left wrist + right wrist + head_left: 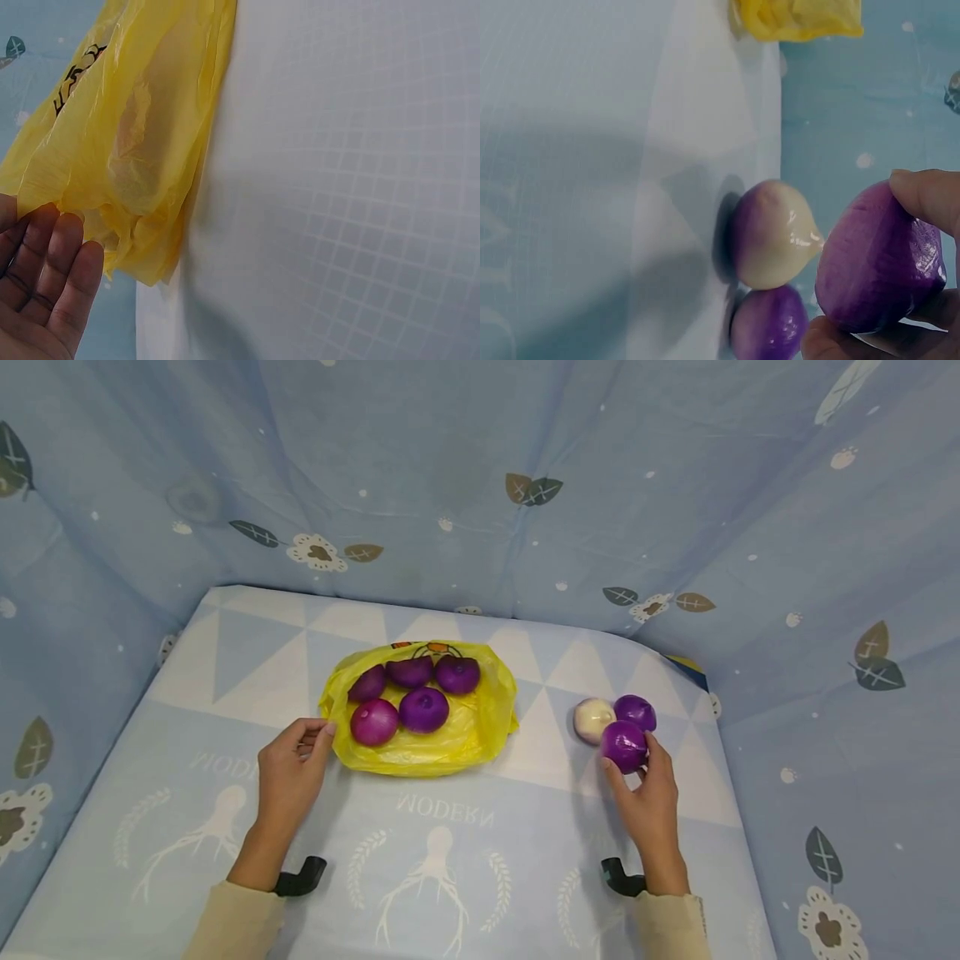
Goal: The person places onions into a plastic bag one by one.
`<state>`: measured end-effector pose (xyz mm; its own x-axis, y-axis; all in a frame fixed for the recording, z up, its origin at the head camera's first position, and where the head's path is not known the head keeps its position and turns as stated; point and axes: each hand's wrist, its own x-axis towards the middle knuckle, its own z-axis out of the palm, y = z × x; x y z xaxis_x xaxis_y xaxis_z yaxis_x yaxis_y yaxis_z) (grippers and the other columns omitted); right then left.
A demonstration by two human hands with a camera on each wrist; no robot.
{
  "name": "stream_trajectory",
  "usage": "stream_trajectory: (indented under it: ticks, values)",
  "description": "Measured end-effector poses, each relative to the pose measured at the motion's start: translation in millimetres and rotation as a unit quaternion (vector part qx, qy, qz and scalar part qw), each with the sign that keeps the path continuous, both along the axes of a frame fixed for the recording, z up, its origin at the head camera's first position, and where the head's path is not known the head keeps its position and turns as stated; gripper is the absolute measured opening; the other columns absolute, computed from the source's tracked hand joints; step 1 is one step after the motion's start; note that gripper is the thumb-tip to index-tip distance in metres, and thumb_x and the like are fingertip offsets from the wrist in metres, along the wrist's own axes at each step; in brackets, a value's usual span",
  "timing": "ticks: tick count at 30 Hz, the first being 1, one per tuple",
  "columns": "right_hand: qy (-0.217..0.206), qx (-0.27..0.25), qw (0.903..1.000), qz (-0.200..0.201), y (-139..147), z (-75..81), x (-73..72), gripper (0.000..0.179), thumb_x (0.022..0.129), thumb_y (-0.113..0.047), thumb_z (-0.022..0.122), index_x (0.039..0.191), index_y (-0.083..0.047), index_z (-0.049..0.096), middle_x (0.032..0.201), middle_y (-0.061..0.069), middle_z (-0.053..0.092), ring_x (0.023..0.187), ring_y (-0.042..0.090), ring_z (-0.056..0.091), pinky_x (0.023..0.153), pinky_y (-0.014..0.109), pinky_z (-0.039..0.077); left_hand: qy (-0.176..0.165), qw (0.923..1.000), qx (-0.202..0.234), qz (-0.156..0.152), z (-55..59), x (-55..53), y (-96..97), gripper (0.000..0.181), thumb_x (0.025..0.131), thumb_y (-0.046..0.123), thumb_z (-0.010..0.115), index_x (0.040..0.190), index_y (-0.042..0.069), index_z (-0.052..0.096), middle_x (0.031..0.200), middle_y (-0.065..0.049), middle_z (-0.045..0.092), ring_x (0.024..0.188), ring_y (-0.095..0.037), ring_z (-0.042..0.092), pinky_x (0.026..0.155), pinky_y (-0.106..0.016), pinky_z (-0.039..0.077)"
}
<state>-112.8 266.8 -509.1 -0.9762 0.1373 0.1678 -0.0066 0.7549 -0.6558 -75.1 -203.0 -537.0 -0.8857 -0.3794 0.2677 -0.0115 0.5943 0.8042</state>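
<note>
My left hand (292,772) pinches the near-left rim of a yellow plastic bag (457,752), thumb against fingertips. Its mouth gapes upward, and several purple onions (423,710) lie inside. Over to the right, my right hand (654,802) grips a glossy purple onion (877,262) between thumb and fingers. In the right wrist view this onion is held up off the table. Just beyond it a white-and-purple onion (772,232) with a pointed tip rests beside another purple onion (770,324). Through the bag's thin wall (150,150), rounded shapes show dimly in the left wrist view.
A pale blue-and-white patterned cloth (442,868) covers the table. Blue printed curtains (450,485) hang around its back and sides. A yellow-and-dark-blue item (687,672) sticks out at the table's back right edge. Black curved mounts (302,877) sit at both wrists.
</note>
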Motion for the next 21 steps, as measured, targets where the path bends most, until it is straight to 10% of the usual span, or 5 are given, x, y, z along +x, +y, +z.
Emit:
stream_trajectory:
  ticks: [21]
  values:
    - [0.03, -0.018, 0.9951, 0.092, -38.5, 1.9, -1.2, 0.08, 0.083, -0.027, 0.078, 0.146, -0.005, 0.035, 0.141, 0.013, 0.044, 0.121, 0.029, 0.051, 0.093, 0.048, 0.048, -0.005, 1.0, 0.007, 0.002, 0.6, 0.9, 1.4, 0.023, 0.094, 0.028, 0.065, 0.102, 0.007, 0.068, 0.09, -0.002, 0.067, 0.077, -0.012, 0.06, 0.067, -0.005, 0.044]
